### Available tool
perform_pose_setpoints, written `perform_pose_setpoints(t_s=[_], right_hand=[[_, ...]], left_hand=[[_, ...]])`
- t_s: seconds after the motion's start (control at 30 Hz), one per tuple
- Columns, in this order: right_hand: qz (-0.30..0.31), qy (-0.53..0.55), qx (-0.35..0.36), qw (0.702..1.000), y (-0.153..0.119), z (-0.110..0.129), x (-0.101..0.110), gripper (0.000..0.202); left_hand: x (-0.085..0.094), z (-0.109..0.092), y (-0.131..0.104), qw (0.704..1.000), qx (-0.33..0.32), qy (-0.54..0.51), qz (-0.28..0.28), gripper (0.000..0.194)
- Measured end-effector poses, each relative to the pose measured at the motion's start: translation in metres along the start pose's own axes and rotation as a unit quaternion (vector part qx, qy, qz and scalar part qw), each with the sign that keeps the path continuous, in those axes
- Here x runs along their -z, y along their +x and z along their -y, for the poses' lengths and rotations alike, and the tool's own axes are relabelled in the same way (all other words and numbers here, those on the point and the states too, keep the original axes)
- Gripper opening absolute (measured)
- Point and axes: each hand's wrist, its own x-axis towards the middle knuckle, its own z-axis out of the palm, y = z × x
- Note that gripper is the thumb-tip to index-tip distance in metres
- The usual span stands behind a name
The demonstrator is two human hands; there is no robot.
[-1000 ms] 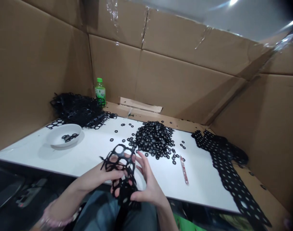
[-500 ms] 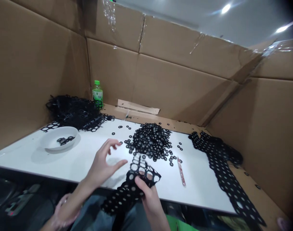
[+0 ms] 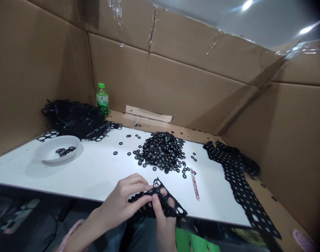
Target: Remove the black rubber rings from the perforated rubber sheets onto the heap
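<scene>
Perforated black sheet (image 3: 166,205) is held between both hands at the near edge of the white counter (image 3: 96,180), above the person's lap. Left hand (image 3: 132,194): thumb and fingers drawn together in a pinch on the sheet's upper edge. Right hand (image 3: 162,215): thumb pressed on the front face, fingers behind it and showing through the round holes. Left fingertips are partly hidden, so I can't tell whether they grip a single disc or the web around it. Handling estimate: very light, soft and floppy, rubbery or foam-like; unlikely to slip, but the thin strands between the open holes would probably stretch or tear. Best hold – the solid, unopened part, backed from behind near the working edge. Materials: small matte black rings, paler at the centre, heaped in a loose ring pile (image 3: 162,150) beyond the hands; stringy, tangled net of black mesh scrap (image 3: 73,119) at far left; shallow, smooth white bowl (image 3: 41,154) with a few black pieces inside. A long dotted strip (image 3: 237,180) drapes limply down the right side – flexible, scalloped at the edge. Surrounding cardboard walls (image 3: 196,94): stiff, creased, taped.
</scene>
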Motion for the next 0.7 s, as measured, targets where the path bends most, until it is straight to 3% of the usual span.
perform_pose_setpoints(t_s=[0.17, 0.33, 0.47, 0.6, 0.7], right_hand=[[0.004, -0.055, 0.054, 0.997, 0.001, -0.004, 0.004, 0.022], [-0.061, -0.066, 0.14, 0.986, 0.033, 0.014, 0.013, 0.017], [-0.07, 0.019, 0.142, 0.987, 0.095, 0.06, 0.02, 0.02], [-0.04, 0.188, 0.119, 0.974, 0.148, 0.11, 0.022, 0.022], [0.03, 0.266, 0.096, 0.959, 0.17, 0.129, 0.032, 0.025]], left_hand=[[-0.018, -0.002, 0.003, 0.992, 0.089, -0.087, -0.034, 0.018], [-0.029, -0.009, 0.027, 0.988, 0.086, -0.1, -0.081, 0.018], [-0.016, -0.028, 0.081, 0.977, 0.049, -0.168, -0.121, 0.017], [0.008, -0.048, 0.133, 0.981, 0.01, -0.181, -0.069, 0.026], [0.024, -0.055, 0.151, 0.991, -0.053, -0.111, -0.045, 0.021]])
